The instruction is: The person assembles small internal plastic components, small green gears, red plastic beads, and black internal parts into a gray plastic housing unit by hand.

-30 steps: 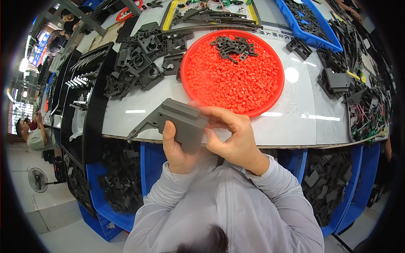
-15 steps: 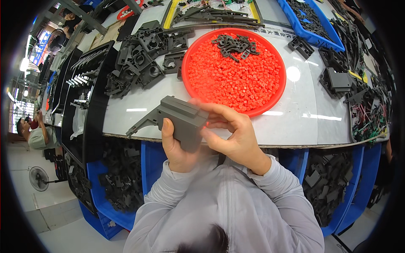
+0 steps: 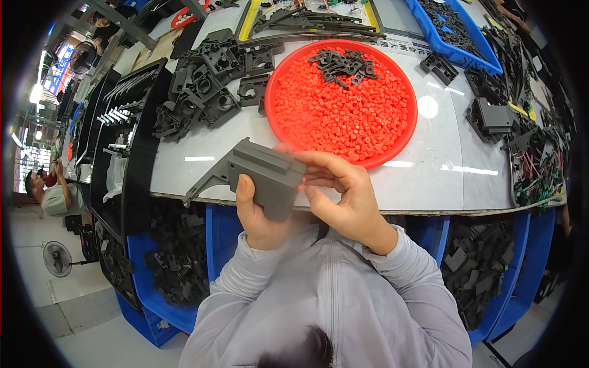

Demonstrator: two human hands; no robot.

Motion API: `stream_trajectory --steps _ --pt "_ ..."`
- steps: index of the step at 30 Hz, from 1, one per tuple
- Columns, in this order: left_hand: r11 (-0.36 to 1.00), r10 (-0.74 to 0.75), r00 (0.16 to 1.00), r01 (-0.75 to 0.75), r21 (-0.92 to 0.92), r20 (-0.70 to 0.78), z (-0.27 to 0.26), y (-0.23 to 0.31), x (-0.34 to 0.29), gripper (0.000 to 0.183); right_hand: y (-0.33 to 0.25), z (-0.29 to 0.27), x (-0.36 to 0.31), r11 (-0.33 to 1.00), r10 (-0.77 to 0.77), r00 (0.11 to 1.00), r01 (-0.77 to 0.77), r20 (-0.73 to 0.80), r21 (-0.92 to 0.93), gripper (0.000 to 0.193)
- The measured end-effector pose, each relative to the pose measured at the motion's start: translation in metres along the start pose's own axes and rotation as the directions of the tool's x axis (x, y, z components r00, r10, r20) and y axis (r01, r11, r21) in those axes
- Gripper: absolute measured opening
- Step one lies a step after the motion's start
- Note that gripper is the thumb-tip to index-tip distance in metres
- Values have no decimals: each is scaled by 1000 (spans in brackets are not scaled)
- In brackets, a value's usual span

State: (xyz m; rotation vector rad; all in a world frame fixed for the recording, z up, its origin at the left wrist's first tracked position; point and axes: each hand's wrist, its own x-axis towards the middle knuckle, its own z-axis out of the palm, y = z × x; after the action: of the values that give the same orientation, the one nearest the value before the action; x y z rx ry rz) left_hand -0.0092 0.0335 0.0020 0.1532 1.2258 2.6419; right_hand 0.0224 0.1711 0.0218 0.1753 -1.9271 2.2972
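My left hand (image 3: 261,218) is closed around a dark grey plastic housing (image 3: 264,175), thumb on its near side. A slanting arm of the housing sticks out to the left, over the table's front edge. My right hand (image 3: 346,202) is at the housing's right end, index finger at the upper corner, thumb bent below. Between its fingers and the housing shows a small red cap (image 3: 302,183), partly hidden. Just beyond my hands a round red tray (image 3: 412,126) holds many red caps (image 3: 350,122), with a heap of small dark grey parts (image 3: 343,66) on top.
Dark grey housings (image 3: 208,83) are piled left of the tray. A black rack (image 3: 144,129) stands further left. Blue bins (image 3: 211,245) of grey parts sit below the table edge. At the far right are a blue crate (image 3: 457,37) and a tray of wires (image 3: 537,172).
The housing and both hands have shifted very slightly to the right. My right thumb has moved a little away from the housing's end.
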Motion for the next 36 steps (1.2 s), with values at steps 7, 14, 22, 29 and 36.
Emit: stream_trajectory --steps 7,14,22,29,36 --pt "998 -19 1000 19 -55 -5 -1 1 2 64 -3 2 1 999 23 1000 -22 17 -23 48" --pt "999 33 996 -31 -22 77 -4 0 1 60 -4 5 2 999 43 999 -43 -5 10 47" --pt "998 -43 999 43 34 4 -1 1 1 68 1 6 1 985 -89 996 85 -16 -153 47" --pt "1000 -3 998 5 -21 67 -5 2 0 62 5 8 0 992 -108 994 108 11 -62 51" --pt "997 2 992 7 -76 123 -12 -1 0 68 8 9 -1 998 -60 998 59 35 19 53"
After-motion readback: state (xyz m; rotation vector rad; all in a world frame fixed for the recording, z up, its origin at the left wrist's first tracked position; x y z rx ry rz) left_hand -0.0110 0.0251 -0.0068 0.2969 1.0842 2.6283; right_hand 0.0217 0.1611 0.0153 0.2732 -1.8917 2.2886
